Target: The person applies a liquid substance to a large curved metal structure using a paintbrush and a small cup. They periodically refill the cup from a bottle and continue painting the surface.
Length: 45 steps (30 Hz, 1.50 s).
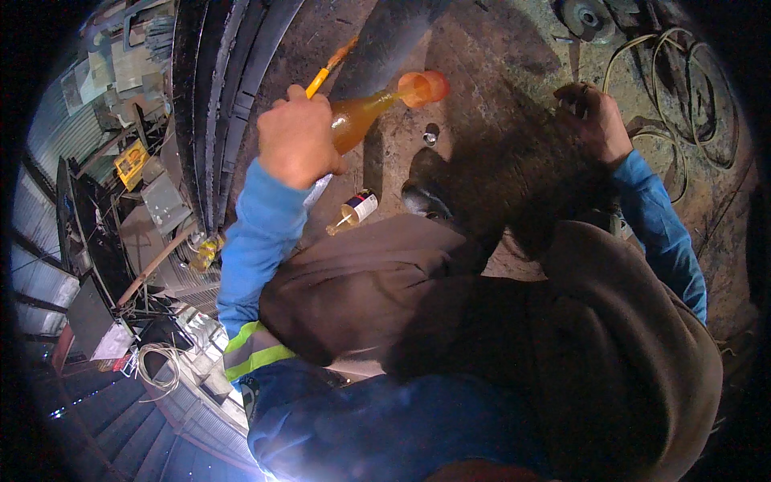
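My left hand (pixel 297 140) is closed around an orange-yellow handle (pixel 320 82) with a smeared orange end, perhaps a brush. A translucent amber bottle (pixel 361 120) narrows to a neck capped by an orange cup-like piece (pixel 422 88). It emerges beside the same hand; how firmly it is gripped is hidden. To the right, my right hand (pixel 593 120) hovers low near the floor, its fingers loosely curled and apart from the thumb, partly in shadow. Between my hands and my knees lies a small bottle (pixel 359 207) with a dark and white label and a pale nozzle.
Dark curved metal sections (pixel 213 104) stand along the left. A small shiny metal piece (pixel 431 135) sits on the stained floor (pixel 482 48). A grinding-disc-like round part (pixel 589 18) and a looped cable (pixel 671 88) lie at the upper right. Scrap and panels (pixel 165 205) crowd the left.
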{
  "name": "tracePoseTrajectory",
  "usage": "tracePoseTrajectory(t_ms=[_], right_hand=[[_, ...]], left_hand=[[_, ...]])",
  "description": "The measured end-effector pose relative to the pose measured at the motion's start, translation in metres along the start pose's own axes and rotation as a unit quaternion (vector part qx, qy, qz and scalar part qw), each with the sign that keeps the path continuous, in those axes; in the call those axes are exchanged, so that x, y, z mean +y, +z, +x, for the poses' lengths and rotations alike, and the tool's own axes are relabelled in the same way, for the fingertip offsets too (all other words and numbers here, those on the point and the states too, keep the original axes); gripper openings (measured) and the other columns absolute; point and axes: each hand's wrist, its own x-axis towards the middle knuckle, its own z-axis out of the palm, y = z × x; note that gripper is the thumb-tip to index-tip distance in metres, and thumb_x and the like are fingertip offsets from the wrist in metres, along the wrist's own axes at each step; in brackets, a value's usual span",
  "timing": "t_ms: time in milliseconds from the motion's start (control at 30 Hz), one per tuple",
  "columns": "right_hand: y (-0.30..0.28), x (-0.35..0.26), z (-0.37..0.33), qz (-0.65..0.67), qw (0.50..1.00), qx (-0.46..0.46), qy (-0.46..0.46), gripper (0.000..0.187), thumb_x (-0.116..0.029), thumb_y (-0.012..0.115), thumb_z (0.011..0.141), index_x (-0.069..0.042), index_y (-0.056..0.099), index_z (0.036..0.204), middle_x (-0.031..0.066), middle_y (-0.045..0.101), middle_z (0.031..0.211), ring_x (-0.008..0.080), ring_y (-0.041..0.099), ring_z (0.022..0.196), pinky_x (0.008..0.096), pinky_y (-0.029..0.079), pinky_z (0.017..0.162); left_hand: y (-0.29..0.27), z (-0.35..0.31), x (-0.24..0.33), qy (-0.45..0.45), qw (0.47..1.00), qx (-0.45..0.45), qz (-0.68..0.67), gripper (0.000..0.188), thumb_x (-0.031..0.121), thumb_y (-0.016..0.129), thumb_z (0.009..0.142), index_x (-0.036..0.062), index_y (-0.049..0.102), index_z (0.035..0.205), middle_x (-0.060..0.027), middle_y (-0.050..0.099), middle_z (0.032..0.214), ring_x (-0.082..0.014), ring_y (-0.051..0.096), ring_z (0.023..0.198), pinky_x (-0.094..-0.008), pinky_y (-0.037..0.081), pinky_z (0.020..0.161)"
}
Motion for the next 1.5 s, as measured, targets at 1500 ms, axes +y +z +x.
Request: tracePoseTrajectory(t_ms=[1500], right_hand=[[0.009,-0.077,0.02,0.057,0.998,-0.037,0.021,0.027,-0.009,0.071,0.08,-0.002,0.067,0.105,0.0075,0.07,0.09,0.0124,0.064,0.082,0.0276,0.05,0.075]], left_hand=[[0.184,0.026,0.058,-0.046,0.793,0.219,-0.567,0.077,0.037,0.087,0.051,-0.0007,0.057,0.112,-0.0196,0.056,0.105,-0.0339,0.058,0.1,-0.0419,0.048,0.087]])
